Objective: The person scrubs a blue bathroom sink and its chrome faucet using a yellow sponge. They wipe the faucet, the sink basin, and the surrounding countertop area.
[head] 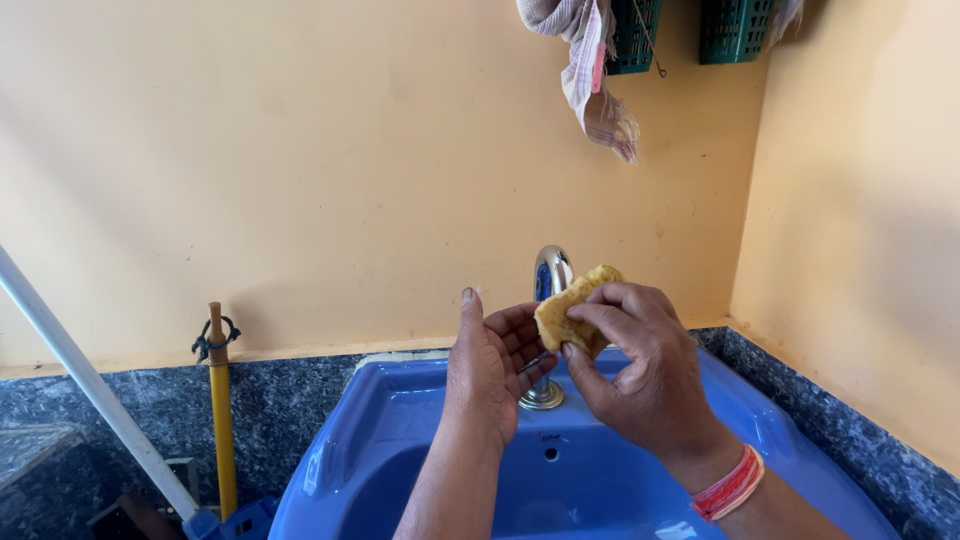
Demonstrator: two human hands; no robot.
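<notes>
yellow sponge (577,312): pinched by the right hand (640,375) between thumb and fingertips, pressed against the fingers of the left hand (492,365), which is spread flat as backing, above the blue basin (400,420), before the chrome tap (550,275).

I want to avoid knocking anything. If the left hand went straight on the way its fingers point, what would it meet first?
The left hand points up and away, so probably the chrome tap just beyond its fingertips, then the wall; depth is unclear.
</notes>
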